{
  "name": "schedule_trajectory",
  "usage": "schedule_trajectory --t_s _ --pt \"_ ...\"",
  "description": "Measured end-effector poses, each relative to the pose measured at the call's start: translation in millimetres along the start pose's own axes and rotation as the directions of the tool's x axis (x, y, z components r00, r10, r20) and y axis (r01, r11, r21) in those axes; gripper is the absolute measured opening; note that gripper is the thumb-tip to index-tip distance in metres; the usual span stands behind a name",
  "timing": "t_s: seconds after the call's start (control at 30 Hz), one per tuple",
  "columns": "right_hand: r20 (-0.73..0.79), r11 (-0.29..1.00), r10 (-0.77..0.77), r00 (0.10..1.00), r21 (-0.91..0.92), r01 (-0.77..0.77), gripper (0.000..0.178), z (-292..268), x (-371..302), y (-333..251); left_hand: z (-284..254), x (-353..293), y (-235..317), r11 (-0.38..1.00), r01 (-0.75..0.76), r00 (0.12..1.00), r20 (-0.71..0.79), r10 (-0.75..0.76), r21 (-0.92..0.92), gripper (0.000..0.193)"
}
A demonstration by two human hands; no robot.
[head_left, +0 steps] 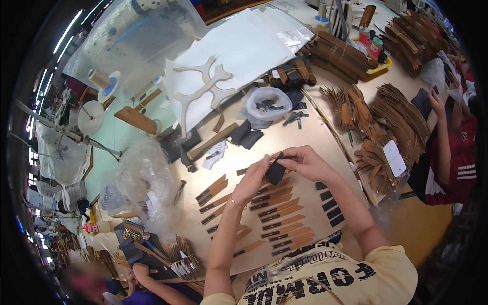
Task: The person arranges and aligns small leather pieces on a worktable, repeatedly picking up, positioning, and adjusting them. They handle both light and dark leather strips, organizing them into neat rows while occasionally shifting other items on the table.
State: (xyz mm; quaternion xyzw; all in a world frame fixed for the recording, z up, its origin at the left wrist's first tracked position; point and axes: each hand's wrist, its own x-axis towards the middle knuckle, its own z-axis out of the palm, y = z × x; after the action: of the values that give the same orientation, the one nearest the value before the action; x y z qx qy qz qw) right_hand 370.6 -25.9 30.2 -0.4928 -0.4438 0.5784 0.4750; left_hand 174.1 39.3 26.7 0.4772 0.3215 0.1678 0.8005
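A small black piece of leather-like material (275,173) is held up over the table between my two hands. My left hand (255,175) pinches its left side, fingers closed. At its upper right edge, the fingers of my right hand (306,161) are closed on it too. Below and around my wrists lie rows of brown pointed strips (290,207), each with a dark piece at its left end. To the right of them, a column of small black rectangles (332,208) lies beside my right forearm.
Beyond my hands are a clear plastic bag of dark scraps (268,104), black pieces (247,135) and a rolled brown bar (212,142). Crumpled plastic (147,183) lies left. Bundled brown strips (401,114) are stacked right, near a co-worker's hand (437,101). Another person's hands (140,272) work lower left.
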Motion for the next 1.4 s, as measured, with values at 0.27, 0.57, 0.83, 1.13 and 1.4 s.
schedule_trajectory --t_s 0.27,0.57,0.83,1.13,1.4 --pt "-0.342 0.819 -0.348 0.873 -0.564 0.106 0.038 2 -29 3 27 21 -13 0.999 0.008 0.994 0.106 -0.012 0.031 0.034" --pt "-0.263 0.781 -0.421 0.868 -0.592 0.199 0.025 -14 -40 12 30 17 -13 0.983 0.109 0.988 0.094 -0.123 0.145 0.032" --pt "-0.314 0.767 -0.511 0.800 -0.586 0.260 0.020 -30 -44 4 33 21 -23 0.983 0.135 0.990 -0.024 -0.139 -0.121 0.033" --pt "-0.205 0.697 -0.512 0.834 -0.666 0.265 0.019 -29 -44 4 44 21 -24 0.992 0.122 0.992 0.024 -0.122 -0.002 0.033" --pt "-0.256 0.742 -0.521 0.814 -0.607 0.283 0.009 -27 -50 12 44 17 -27 0.984 0.137 0.990 0.035 -0.134 -0.113 0.033"
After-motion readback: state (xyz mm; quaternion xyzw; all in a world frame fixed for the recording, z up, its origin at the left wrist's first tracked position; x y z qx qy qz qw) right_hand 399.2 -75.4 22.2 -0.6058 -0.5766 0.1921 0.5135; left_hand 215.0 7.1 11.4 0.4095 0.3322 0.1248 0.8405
